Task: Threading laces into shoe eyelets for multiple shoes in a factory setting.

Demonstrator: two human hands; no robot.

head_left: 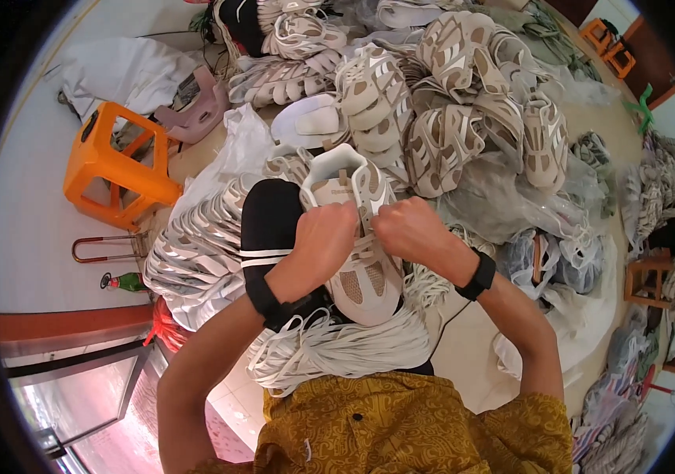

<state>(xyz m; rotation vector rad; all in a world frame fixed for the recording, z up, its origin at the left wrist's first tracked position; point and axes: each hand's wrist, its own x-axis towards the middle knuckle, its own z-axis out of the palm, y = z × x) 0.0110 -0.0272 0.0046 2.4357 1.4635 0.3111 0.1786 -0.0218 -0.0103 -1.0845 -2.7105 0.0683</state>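
A beige and white sneaker rests on my lap, its toe toward me and its heel opening away. My left hand is closed in a fist over the left side of its lacing, and my right hand is closed at the right side. Between them white shoelace crosses the tongue; both hands appear to grip it, though the fingertips are hidden. Below the toe lies a thick bundle of white laces. Two white strands cross my black-clothed leg left of the shoe.
Stacked beige sneakers pile up ahead. A row of nested shoes curves along my left, near an orange stool and a green bottle. Plastic bags lie to the right. A small wooden stool stands farther right.
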